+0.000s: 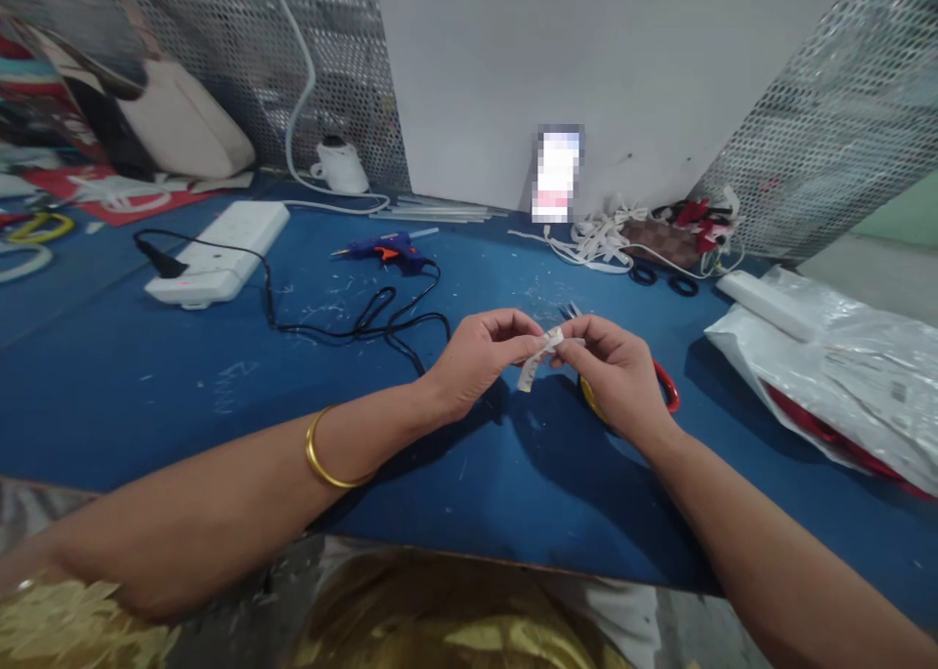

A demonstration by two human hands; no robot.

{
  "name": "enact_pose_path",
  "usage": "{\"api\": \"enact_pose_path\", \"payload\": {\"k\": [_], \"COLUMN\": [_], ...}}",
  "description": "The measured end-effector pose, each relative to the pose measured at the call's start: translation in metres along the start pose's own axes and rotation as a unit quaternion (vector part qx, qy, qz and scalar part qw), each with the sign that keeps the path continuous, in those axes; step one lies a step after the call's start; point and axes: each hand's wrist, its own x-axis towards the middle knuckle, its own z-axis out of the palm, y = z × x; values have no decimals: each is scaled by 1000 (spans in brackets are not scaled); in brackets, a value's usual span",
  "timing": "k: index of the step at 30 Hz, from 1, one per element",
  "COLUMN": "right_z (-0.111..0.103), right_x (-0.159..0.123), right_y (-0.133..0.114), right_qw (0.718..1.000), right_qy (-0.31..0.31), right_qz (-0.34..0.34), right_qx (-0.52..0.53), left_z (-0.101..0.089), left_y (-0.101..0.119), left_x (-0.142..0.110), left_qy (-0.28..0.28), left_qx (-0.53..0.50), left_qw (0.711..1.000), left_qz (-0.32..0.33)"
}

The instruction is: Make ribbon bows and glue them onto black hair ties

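Observation:
A short white ribbon [529,371] with faint printing is pinched between my two hands, above the blue table [469,483]. My left hand [480,356], with a gold bangle on its wrist, grips it from the left by thumb and fingertips. From the other side my right hand [616,366] pinches the same strip, which looks folded or looped at the top while one end hangs down. Partly hidden under my right hand lie scissors with red and yellow handles [668,386]; their blades show just behind my fingers.
A blue glue gun [388,249] lies behind my left hand, its black cord trailing to a white power strip [238,229]. A lit phone [558,173] leans on the white board. Tangled white cords [605,234] lie behind; a plastic bag [842,356] sits at right.

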Motion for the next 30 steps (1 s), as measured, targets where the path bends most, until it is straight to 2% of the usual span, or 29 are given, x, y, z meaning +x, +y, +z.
{"api": "enact_pose_path", "payload": {"k": [7,11,16,20,30], "right_z": [-1,0,1,2,2], "right_x": [0,-2,-4,-6,-8], "right_y": [1,-3,-7,-7,-7], "right_qw": [1000,997,979,960,939], "right_qy": [5,8,24,39,59], "right_qz": [-18,-23,-78,-133,-188], "right_qx": [-19,-70,-184,-242,-283], "left_z": [2,2,2,2,6], "left_y": [0,0,0,0,1], "left_x": [-1,-1,-1,-2,-4], "left_qy": [-18,11,14,21,47], "left_qx": [-4,3,47,50,23], "left_qw": [1000,1000,998,998,999], "left_qz": [-13,8,46,34,10]}}
